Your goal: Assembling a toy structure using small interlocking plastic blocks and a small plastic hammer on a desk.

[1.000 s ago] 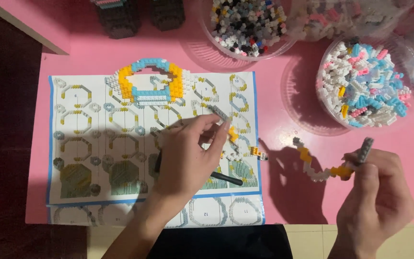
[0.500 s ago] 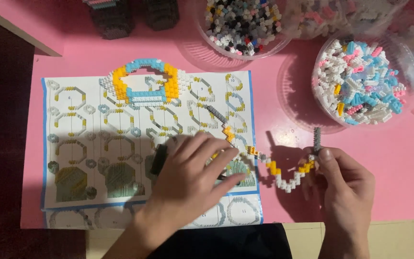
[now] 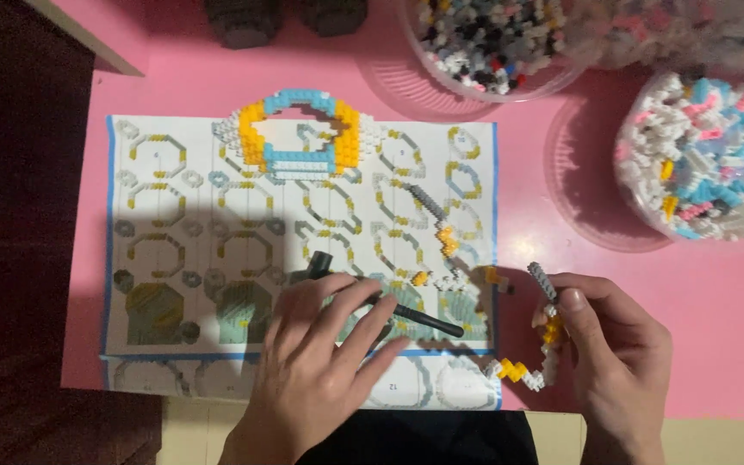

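The left hand (image 3: 320, 362) lay flat, fingers spread, on the instruction sheet (image 3: 174, 258), covering a black tool (image 3: 415, 319) without gripping it. The right hand (image 3: 617, 362) pinched a curved chain (image 3: 531, 366) of white and yellow bricks just off the sheet's right edge. A brick ring (image 3: 299, 138) sat at the sheet's top; two bowls (image 3: 708, 155) of loose bricks stood beyond.

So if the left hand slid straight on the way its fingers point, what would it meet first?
The left hand points up and right, fingers already lying on the black tool. Past that, probably the small loose yellow-and-white brick pieces on the instruction sheet.
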